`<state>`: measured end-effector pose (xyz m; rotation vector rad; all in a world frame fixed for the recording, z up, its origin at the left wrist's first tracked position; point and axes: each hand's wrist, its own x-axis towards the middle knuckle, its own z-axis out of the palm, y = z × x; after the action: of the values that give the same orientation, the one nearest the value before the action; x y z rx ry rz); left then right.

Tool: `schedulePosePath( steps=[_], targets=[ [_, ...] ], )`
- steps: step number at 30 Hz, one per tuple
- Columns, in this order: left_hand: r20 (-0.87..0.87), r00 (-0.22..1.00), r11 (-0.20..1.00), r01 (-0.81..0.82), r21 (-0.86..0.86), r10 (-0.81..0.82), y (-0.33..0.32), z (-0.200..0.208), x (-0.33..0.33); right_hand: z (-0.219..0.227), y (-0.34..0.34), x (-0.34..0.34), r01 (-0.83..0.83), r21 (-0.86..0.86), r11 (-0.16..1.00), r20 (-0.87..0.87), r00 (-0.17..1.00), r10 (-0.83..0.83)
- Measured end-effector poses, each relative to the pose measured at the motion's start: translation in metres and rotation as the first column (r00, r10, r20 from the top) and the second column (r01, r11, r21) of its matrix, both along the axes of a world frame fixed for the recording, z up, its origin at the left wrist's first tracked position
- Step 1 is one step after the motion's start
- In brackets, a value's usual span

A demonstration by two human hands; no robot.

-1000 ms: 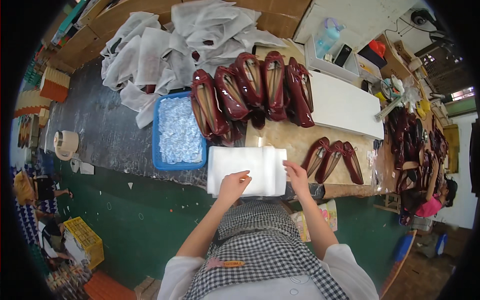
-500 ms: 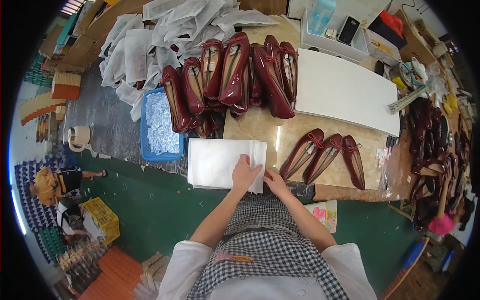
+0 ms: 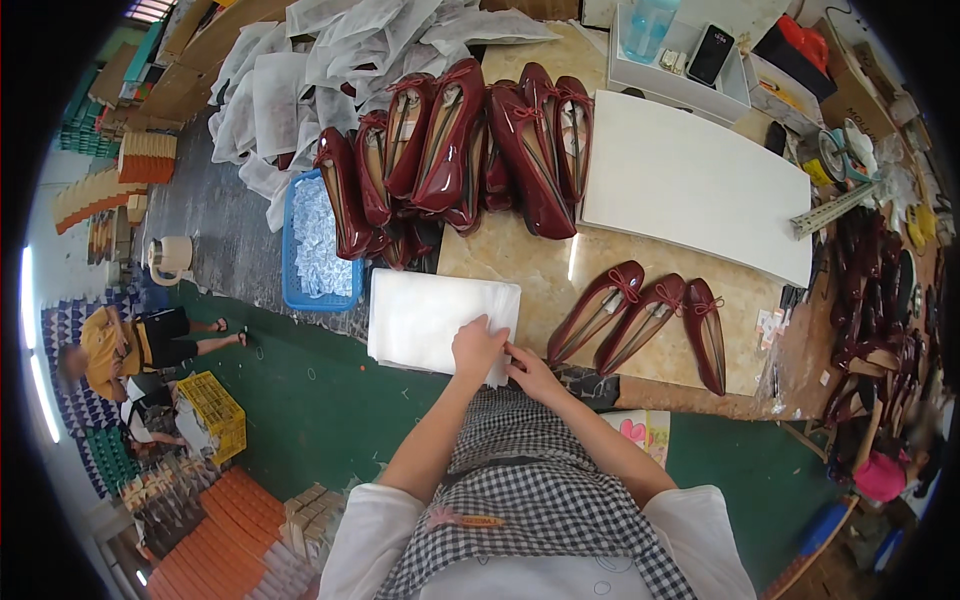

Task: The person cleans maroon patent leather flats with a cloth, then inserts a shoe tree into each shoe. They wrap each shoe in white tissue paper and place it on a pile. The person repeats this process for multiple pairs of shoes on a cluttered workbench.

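A flat stack of thin white non-woven bags point(image 3: 415, 318) lies at the table's front edge. On the right part of that stack my left hand point(image 3: 479, 347) rests, its fingers extended over the top layer. My right hand point(image 3: 537, 376) is at the stack's near right corner, thumb and fingertips pinched together at the bag edge and nearly touching the left hand. To its right, three dark red ballet flats with bows point(image 3: 655, 322) lie side by side on the table. Behind the stack, more dark red flats point(image 3: 440, 150) are heaped up.
Left of the shoe heap sits a blue basket point(image 3: 289, 250) of small clear packets. Shoes in white bags point(image 3: 280, 100) pile up at the back. A large white board or box lid point(image 3: 700, 190) lies at the right rear, near a white tray point(image 3: 640, 78) with a bottle and phone. Other people are farther off.
My view has shifted slightly. Both hands have drawn closer together at the stack's right edge, where the top layer's side strip no longer shows apart. The shoes have stayed put.
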<state>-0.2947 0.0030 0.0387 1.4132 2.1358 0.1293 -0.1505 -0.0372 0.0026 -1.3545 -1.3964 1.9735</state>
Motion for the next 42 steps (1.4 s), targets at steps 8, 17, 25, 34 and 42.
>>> schedulePosePath(
  steps=[8,17,25,34,42],
  targets=[
    [0.453,0.890,0.994,-0.015,-0.104,0.061,0.002,-0.021,-0.046,0.020,0.006,0.012,-0.027,-0.091,0.995,0.056,0.998,0.032],
    [0.431,0.872,0.883,-0.376,0.280,0.234,-0.019,-0.038,-0.071,0.084,0.009,0.036,-0.052,0.259,0.964,0.248,0.969,-0.014],
    [0.715,0.649,0.691,-0.643,0.330,0.262,-0.020,0.172,-0.203,0.142,0.043,-0.081,0.006,0.128,0.992,-0.073,0.997,0.003],
    [0.508,0.851,0.720,-0.434,0.541,0.132,-0.025,0.190,-0.335,0.175,0.106,-0.224,-0.195,0.537,0.821,0.127,0.981,0.150],
    [0.136,0.957,0.779,0.122,0.615,-0.257,0.034,0.203,-0.311,0.179,0.234,-0.125,-0.021,0.701,0.713,0.583,0.593,-0.556]
  ],
)
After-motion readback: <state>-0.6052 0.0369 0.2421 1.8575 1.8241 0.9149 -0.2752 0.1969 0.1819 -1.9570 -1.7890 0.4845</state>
